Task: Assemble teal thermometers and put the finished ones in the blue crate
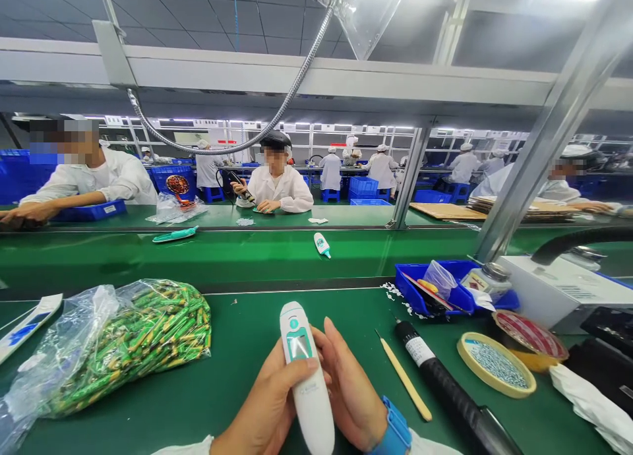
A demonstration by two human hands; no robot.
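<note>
Both my hands hold a white handheld infrared thermometer (pixel 302 369) upright at the bottom centre, its small display and teal accent facing me. My left hand (pixel 264 402) wraps its lower side, with the thumb across the front. My right hand (pixel 346 389), with a blue wrist strap (pixel 395 428), supports it from the other side. To the left lies a clear plastic bag of green-and-yellow batteries (pixel 133 349). To the right are a thin wooden stick (pixel 405 376) and a black electric screwdriver (pixel 445 382).
A green workbench (pixel 237 356) lies under my hands, with a moving belt (pixel 198 260) beyond it carrying a similar thermometer (pixel 322 244). A blue bin (pixel 435 287), a tape ring of small screws (pixel 496 364) and a white machine (pixel 558 290) stand right. Co-workers (pixel 277 181) sit opposite.
</note>
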